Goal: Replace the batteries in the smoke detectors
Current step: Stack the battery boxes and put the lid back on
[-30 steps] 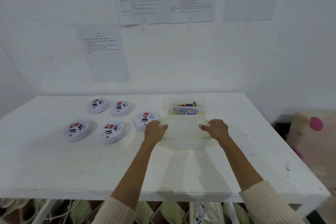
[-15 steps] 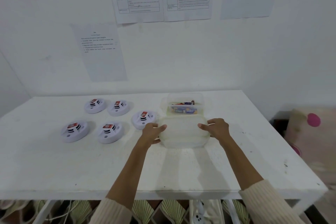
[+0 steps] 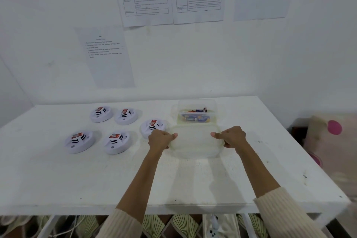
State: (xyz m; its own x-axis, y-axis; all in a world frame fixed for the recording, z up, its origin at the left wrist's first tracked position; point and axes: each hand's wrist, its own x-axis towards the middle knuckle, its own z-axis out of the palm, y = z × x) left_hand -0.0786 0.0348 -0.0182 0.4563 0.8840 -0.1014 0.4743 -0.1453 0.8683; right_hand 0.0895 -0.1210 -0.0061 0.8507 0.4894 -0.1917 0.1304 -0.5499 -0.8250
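Translucent plastic at centre frame: gripped the lid (image 3: pixel 195 143) by its two short edges with the left hand (image 3: pixel 159 139) and the right hand (image 3: pixel 232 136), thumbs laid flat on top and fingers curled under the rim. Brought it slightly lower and nearer over the last second, off the front of the open tub (image 3: pixel 197 100) just above it in the frame and down toward the white table (image 3: pixel 77 179) (resting on the tabletop or just clear of it, could not tell). Kept both grips as they were a second before.

Left the batteries (image 3: pixel 195 119) uncovered in the tub, with orange and blue wrappers showing through its front wall. Left alone the five smoke detectors (image 3: pixel 101 114) at left of centre, set out in two loose rows, each topped with a red-labelled block (apparently a battery, too small to be sure). Held the left knuckles just beside the nearest detector (image 3: pixel 152 126), without visible contact.

Judged from this: opened the supply, began no swap yet. Probably needed next only to set the lid down clear of the detectors and reach for the first unit.
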